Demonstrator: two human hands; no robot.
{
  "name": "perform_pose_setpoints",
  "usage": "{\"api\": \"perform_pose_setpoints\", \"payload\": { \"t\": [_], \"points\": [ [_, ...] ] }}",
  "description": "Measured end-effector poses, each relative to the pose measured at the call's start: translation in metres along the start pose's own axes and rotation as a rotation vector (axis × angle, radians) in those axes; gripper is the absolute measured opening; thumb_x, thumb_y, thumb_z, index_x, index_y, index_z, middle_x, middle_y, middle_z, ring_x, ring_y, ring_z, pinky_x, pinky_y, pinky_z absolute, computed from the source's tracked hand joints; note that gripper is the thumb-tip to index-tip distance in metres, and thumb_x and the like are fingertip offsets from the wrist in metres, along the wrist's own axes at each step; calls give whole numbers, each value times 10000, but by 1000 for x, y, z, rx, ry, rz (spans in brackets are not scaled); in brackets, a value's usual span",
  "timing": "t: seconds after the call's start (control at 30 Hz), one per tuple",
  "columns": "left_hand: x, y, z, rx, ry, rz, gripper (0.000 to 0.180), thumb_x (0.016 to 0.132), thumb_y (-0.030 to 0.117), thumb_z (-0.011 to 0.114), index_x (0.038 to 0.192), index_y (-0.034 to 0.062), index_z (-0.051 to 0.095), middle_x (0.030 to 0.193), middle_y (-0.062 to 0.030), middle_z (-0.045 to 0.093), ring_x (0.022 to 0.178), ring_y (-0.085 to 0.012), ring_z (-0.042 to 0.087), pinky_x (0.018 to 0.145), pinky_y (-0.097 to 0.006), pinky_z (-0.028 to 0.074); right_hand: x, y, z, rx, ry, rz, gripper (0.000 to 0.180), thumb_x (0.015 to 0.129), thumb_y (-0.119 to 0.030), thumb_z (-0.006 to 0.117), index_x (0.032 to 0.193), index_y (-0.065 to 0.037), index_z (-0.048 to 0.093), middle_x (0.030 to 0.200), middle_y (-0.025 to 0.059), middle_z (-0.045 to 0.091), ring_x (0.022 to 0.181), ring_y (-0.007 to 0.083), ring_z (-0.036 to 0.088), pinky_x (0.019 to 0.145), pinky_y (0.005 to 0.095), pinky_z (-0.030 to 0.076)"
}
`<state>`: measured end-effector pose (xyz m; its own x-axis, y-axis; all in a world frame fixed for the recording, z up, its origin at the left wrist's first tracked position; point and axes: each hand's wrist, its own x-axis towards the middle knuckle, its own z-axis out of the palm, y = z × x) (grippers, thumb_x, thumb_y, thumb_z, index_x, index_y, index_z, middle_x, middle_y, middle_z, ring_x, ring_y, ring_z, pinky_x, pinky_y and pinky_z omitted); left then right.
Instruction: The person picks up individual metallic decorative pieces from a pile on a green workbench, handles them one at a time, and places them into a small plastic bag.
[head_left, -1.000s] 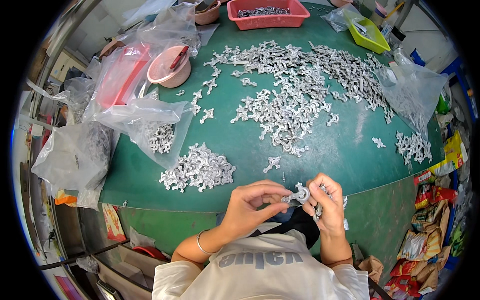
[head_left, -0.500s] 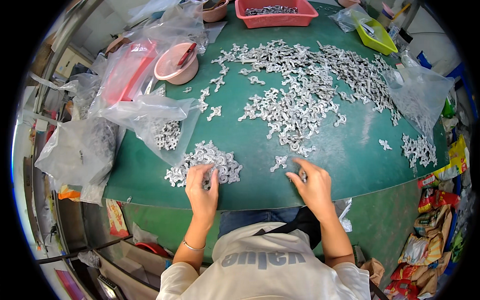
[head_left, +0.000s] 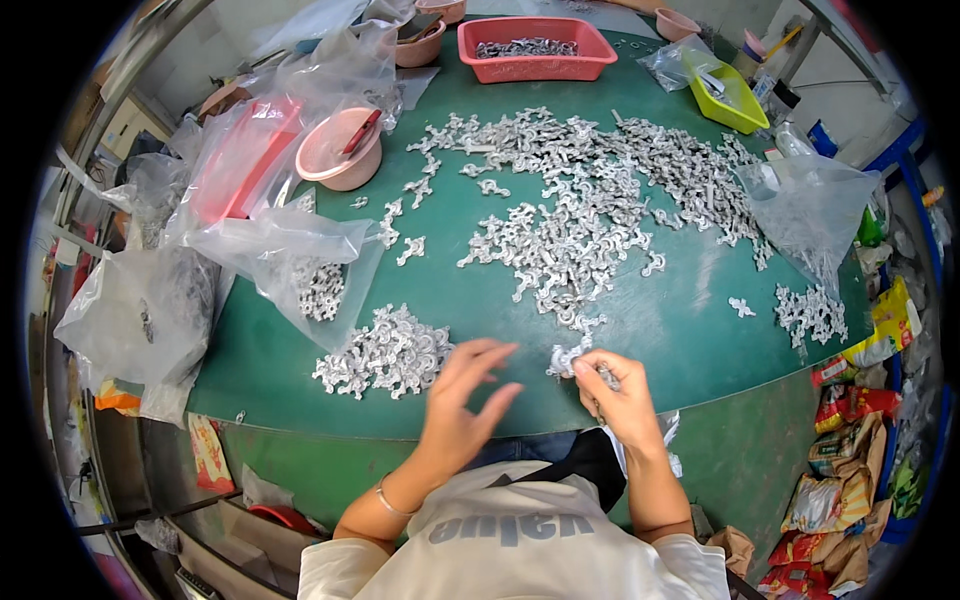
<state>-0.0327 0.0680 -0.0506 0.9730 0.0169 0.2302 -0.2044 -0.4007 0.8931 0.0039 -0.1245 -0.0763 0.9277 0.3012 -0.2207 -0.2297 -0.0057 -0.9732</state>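
Observation:
Small silver-grey metal castings with rounded lobes lie in a large spread pile [head_left: 565, 235] across the middle of the green table [head_left: 480, 345]. My right hand [head_left: 622, 395], near the table's front edge, is closed, with a metal casting [head_left: 604, 378] showing between its fingers. Right at its fingertips is another metal casting [head_left: 564, 360]; whether it is gripped or only touched I cannot tell. My left hand [head_left: 462, 398] is open, fingers stretched toward the right hand, with nothing visible in it. Just left of it sits a smaller heap of castings [head_left: 385, 352].
Clear plastic bags [head_left: 285, 240], one holding castings, crowd the left side beside a pink bowl [head_left: 338, 165]. A red tray [head_left: 540, 68] of parts stands at the back, a yellow-green basket [head_left: 728, 105] back right. Another bag [head_left: 810, 215] and a small cluster [head_left: 810, 316] lie at right.
My left hand has left the smaller heap and swung right, fingers spreading. My right hand has moved slightly nearer me and closed at the single casting. The whole view has shifted a little.

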Motion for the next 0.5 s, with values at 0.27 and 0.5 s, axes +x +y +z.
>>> {"api": "perform_pose_setpoints", "payload": {
  "t": [0.27, 0.5],
  "points": [
    [-3, 10, 24, -447, -73, -34, 308, 731, -123, 595, 1031, -67, 552, 1010, -133, 532, 869, -165, 566, 798, -263, 481, -22, -13, 11, 330, -45, 28, 169, 872, -120, 524, 822, 32, 578, 557, -11, 457, 464, 52, 407, 409, 192, 290],
    [-3, 11, 24, -796, -48, -207, 200, 779, -104, 544, 976, -81, 568, 976, -154, 554, 853, -182, 581, 773, -277, 485, -31, -16, 11, -45, 141, -199, 63, 803, -50, 611, 807, 8, 587, 578, -34, 484, 501, 18, 400, 442, 175, 285]
  ]
}}
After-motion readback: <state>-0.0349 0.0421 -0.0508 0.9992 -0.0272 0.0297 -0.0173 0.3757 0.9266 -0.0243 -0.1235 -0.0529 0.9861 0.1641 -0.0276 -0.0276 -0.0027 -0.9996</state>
